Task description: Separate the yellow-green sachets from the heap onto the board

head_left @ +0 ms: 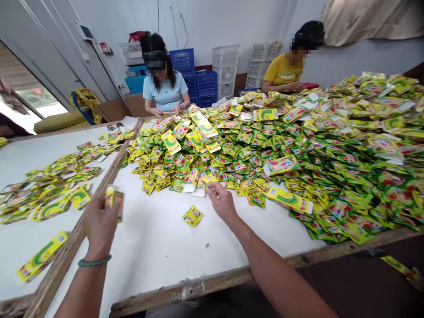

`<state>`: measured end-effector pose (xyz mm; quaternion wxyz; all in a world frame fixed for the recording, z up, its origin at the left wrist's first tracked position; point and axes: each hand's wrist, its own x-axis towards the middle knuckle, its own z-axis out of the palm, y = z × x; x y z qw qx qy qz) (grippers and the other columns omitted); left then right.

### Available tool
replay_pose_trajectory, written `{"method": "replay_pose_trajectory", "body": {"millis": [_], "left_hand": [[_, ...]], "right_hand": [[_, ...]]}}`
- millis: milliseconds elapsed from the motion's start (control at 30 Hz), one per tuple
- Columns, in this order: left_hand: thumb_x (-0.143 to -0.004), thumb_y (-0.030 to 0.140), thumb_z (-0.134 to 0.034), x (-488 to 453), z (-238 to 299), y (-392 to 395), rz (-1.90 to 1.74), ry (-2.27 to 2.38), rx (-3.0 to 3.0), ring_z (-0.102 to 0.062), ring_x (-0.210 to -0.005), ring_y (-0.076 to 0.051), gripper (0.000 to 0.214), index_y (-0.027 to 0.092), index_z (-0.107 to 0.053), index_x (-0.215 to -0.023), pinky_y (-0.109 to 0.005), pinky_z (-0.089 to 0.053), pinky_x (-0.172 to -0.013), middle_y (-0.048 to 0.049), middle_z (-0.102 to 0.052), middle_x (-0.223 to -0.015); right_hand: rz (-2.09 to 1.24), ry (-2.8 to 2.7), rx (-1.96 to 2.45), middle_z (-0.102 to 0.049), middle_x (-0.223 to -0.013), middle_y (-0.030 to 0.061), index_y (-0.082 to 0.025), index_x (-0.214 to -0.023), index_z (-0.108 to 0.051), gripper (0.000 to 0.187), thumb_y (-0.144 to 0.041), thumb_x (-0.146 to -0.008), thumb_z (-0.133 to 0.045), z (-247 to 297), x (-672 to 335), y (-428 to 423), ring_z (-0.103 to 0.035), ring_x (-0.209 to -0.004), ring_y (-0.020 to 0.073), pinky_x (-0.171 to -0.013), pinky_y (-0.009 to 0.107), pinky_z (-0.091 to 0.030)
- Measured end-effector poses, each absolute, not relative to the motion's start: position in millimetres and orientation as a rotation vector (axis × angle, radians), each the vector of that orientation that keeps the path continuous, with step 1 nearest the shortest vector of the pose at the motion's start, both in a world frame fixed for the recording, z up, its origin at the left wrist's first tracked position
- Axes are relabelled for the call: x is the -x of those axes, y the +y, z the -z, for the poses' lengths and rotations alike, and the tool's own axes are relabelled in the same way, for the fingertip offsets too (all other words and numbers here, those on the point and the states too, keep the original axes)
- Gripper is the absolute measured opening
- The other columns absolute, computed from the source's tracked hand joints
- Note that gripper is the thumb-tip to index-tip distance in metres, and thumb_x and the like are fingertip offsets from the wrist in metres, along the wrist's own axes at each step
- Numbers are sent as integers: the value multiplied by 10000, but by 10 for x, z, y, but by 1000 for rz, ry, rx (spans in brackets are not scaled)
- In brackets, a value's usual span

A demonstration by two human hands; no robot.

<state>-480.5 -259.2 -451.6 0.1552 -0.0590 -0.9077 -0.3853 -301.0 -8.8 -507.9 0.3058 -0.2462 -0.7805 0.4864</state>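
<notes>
My left hand (pixel 102 221), with a green bracelet on its wrist, is closed around a small yellow carton (pixel 109 198) above the wooden divider. Some of that carton is hidden by my fingers. At the near edge of the heap, my right hand (pixel 222 202) pinches with thumb and forefinger against another yellow carton (pixel 210 178). White flaps of cartons lie just beside those fingertips. A single yellow sachet (pixel 192 216) rests on the white tabletop (pixel 155 251) between my hands. The big heap of green and yellow sachets (pixel 245 152) has flat cartons scattered over it.
Left of the wooden divider (pixel 114 170) lie several yellow cartons (pixel 53 207), one (pixel 42 257) close to my left forearm. Two people sit across the table, one in a light blue shirt (pixel 165 95), one in yellow (pixel 281 76). Blue crates (pixel 206 81) and white crates (pixel 225 62) are stacked behind.
</notes>
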Motion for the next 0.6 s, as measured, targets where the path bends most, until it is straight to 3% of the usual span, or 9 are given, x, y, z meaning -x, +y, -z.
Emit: {"method": "replay_pose_trajectory", "body": {"millis": [100, 200, 300, 400, 533, 600], "left_hand": [[-645, 258, -621, 4897, 4433, -2579, 621, -2435, 344, -502, -1076, -319, 561, 124, -528, -1182, -502, -399, -922, -138, -586, -1130], [-742, 215, -505, 4732, 4608, -2165, 566, -2523, 910, -540, -1000, -249, 372, 133, -575, -1098, -383, -446, -888, -110, -623, -1047], [-746, 158, -482, 4599, 4894, -1672, 348, -2565, 1366, -497, -1093, -242, 397, 120, -562, -1132, -355, -394, -953, -118, -606, -1147], [-759, 98, -436, 4632, 5103, -1398, 175, -2614, 1471, -469, -1149, -243, 435, 112, -533, -1183, -358, -374, -956, -135, -573, -1218], [-785, 79, -373, 4756, 5185, -1387, 141, -2658, 1428, -549, -1010, -236, 382, 133, -601, -1087, -354, -407, -886, -123, -655, -1029], [-760, 105, -421, 4782, 5181, -1418, 138, -2657, 1451, -522, -1067, -240, 409, 137, -580, -1136, -349, -384, -929, -121, -615, -1140]], "right_hand": [[-1236, -2214, 474, -661, -836, 26, -199, -945, -596, 159, -226, -834, -485, 5091, 3023, -138, -603, -779, 152, -715, 272, -456], [-1079, -2461, 184, -648, -945, 54, -193, -980, -617, 196, -272, -811, -558, 5123, 3005, -270, -573, -914, 183, -829, 315, -434], [-914, -2675, 70, -605, -1092, 74, -209, -1133, -576, 421, -300, -733, -671, 5193, 2979, -345, -518, -1036, 222, -904, 351, -393], [-846, -2821, 172, -592, -1093, 78, -225, -1220, -507, 540, -264, -713, -691, 5245, 2979, -354, -522, -1016, 219, -861, 325, -402], [-918, -2860, 358, -618, -941, 42, -216, -1054, -541, 359, -270, -723, -669, 5236, 3002, -361, -561, -867, 194, -720, 279, -400], [-978, -2822, 398, -618, -893, 24, -219, -946, -548, 254, -276, -725, -661, 5210, 3011, -369, -562, -817, 184, -677, 266, -381]]}}
